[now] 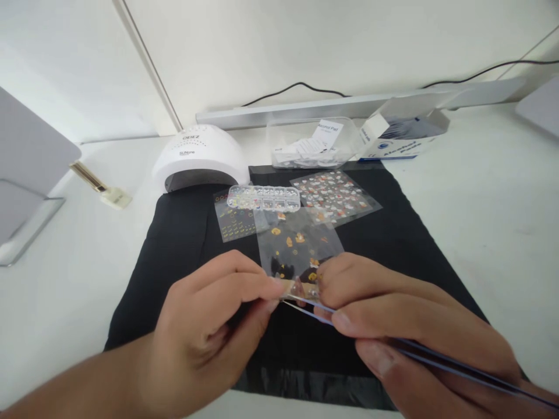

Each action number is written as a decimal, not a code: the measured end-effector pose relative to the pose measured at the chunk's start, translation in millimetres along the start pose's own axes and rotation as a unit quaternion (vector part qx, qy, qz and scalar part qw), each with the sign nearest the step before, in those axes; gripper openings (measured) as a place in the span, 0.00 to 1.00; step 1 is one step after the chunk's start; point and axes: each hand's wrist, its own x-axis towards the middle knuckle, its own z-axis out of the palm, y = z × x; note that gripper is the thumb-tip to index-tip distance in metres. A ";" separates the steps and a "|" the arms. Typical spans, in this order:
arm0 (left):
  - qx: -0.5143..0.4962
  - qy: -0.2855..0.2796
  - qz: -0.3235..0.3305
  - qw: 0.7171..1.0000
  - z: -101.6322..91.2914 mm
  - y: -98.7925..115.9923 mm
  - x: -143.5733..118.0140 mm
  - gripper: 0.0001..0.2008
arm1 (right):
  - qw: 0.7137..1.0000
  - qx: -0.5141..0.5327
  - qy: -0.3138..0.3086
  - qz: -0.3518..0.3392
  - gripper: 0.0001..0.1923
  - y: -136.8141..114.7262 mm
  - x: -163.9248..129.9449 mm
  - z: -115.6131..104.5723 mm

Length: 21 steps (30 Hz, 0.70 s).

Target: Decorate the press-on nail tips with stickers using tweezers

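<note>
Right grip (414,317) holds tweezers (430,357); left grip (196,302) pinches the near edge of a clear sticker sheet (301,244). The tweezers lie diagonally, tips leftward and slightly away. Black covering (393,233) overlies the white counter (493,203) before a pale wall (283,46). Tips sit just beside the left grip; the sheet spreads beyond.

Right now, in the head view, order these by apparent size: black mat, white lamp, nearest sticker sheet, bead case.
Black mat
White lamp and nearest sticker sheet: too alike to rank
Bead case
</note>
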 end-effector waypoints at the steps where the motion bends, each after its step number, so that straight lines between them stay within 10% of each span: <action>1: 0.002 0.001 0.002 1.000 -0.3 0.5 0.2 0.11 | 1.000 0.004 -0.001 0.001 0.18 0.1 0.0 -0.7; 21: -0.020 0.009 0.042 0.999 2.2 -3.4 3.9 0.13 | 0.999 -0.013 0.033 -0.023 0.17 -2.0 3.6 0.4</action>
